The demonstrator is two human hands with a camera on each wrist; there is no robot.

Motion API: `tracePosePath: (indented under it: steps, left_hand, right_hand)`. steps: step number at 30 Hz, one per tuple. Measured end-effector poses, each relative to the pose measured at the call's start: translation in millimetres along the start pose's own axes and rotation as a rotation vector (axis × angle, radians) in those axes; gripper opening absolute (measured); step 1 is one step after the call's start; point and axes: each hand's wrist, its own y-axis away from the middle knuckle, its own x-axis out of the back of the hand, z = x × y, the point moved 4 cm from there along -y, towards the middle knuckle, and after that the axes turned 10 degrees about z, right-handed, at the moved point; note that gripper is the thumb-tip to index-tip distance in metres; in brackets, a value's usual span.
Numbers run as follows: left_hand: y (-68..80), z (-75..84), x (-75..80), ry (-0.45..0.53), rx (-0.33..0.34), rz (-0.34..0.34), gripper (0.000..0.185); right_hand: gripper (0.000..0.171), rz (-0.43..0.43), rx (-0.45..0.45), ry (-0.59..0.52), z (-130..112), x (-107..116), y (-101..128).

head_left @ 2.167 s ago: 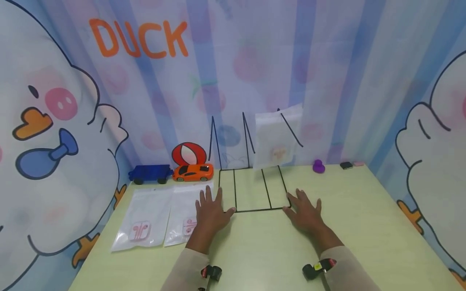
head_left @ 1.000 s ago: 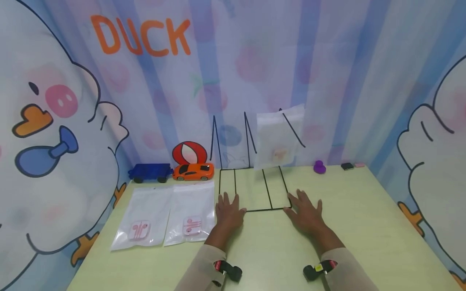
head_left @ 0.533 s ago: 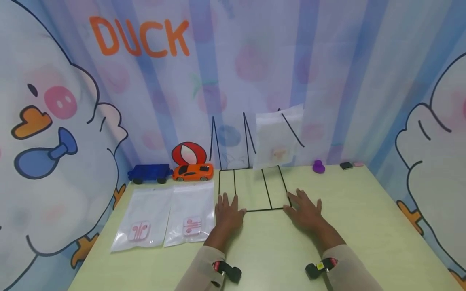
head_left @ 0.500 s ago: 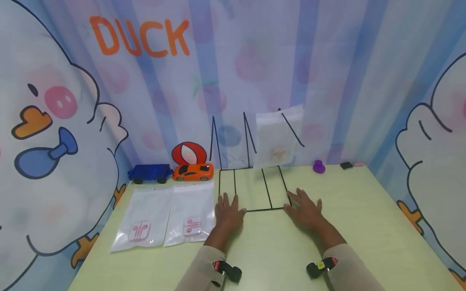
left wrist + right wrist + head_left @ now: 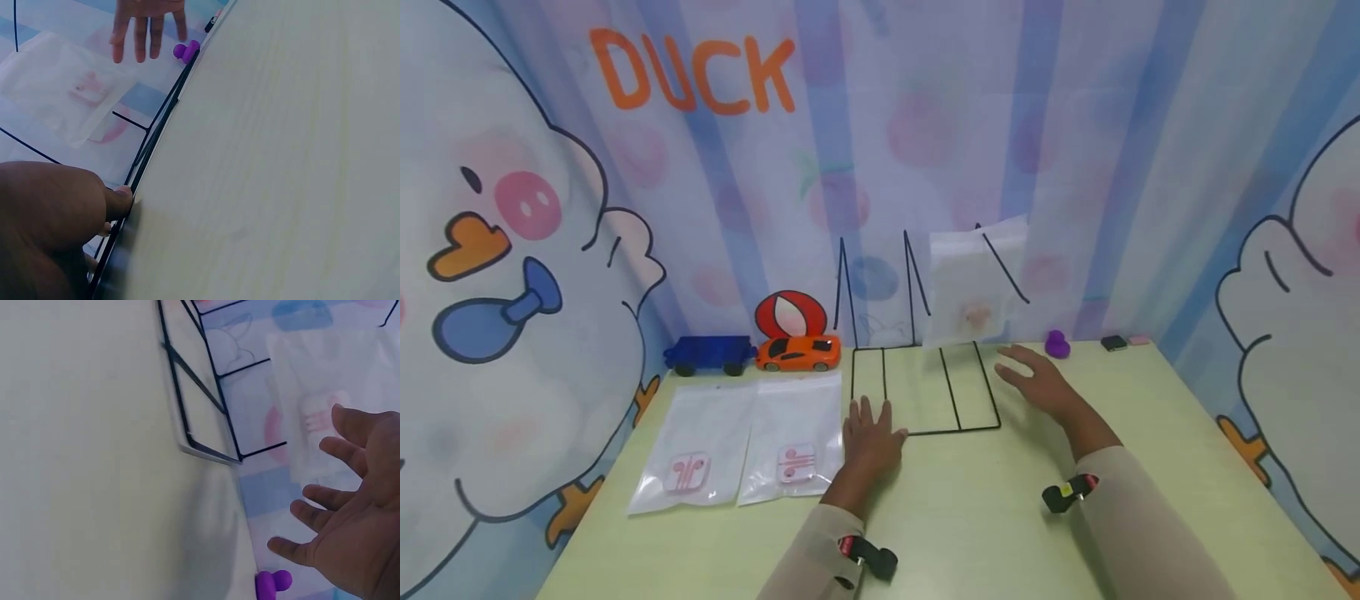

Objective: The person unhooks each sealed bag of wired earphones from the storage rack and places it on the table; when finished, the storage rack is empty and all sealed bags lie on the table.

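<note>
A black wire display rack (image 5: pixel 955 431) stands at the back middle of the table, with several upright prongs. From its right prong hangs a translucent zip bag (image 5: pixel 966 279) with a small pink item low inside. My left hand (image 5: pixel 872 442) rests over the rack's front left corner, fingers straight forward and thumb at the front bar. Raised beside the rack's right side is my right hand (image 5: pixel 1039 382), its fingers spread and holding nothing. In the right wrist view its fingers (image 5: pixel 312 517) overlap the hanging bag (image 5: pixel 290 369).
Two zip bags, left (image 5: pixel 711 425) and right (image 5: pixel 797 412), lie left of the rack, each with pink earphones in a case. Behind them stand a blue toy trailer (image 5: pixel 711 354) and an orange toy car (image 5: pixel 797 353). A purple knobbed object (image 5: pixel 1057 345) sits at the back right.
My left hand first moved right onto the rack's front left corner and has stayed there. My right hand has lifted off the front right corner and moved back, towards the hanging bag.
</note>
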Motion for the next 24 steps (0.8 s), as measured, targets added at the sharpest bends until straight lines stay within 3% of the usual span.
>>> tracePosePath:
  steps: [10,17,24]
  left_hand:
    - [1.7,2.3,0.2,-0.022,-0.008,0.0,0.065]
    - [1.1,2.7,0.1,-0.025,-0.012,0.01,0.065]
    - [2.1,2.9,1.7,-0.015,0.011,-0.001,0.065]
  right_hand:
    - [0.054,0.061,-0.053,-0.198,-13,28,-44]
    - [0.052,0.066,-0.086,-0.379,-10,27,-60]
    - [0.051,0.075,-0.136,-0.402,-5,14,-63]
